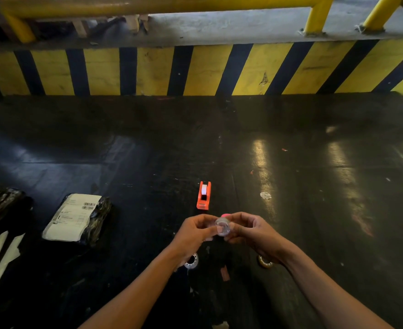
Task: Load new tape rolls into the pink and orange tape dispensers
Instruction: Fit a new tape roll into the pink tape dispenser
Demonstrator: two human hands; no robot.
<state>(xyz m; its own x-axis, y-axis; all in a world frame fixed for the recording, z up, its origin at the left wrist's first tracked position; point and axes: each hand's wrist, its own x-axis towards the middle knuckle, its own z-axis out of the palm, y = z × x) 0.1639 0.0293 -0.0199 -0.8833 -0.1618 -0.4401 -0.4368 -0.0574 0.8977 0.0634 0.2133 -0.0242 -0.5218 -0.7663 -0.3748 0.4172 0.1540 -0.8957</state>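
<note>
Clear tape roll sits pinched between left hand and right hand. Orange dispenser beyond looks loaded. Pink dispenser peeks just behind; roll probably goes there next.

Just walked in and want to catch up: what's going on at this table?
A person holds a clear tape roll in both hands, left hand and right hand, above the dark table. A bit of pink shows just behind the roll. The orange dispenser stands beyond, already holding a white roll. Two more rolls lie under the wrists.
</note>
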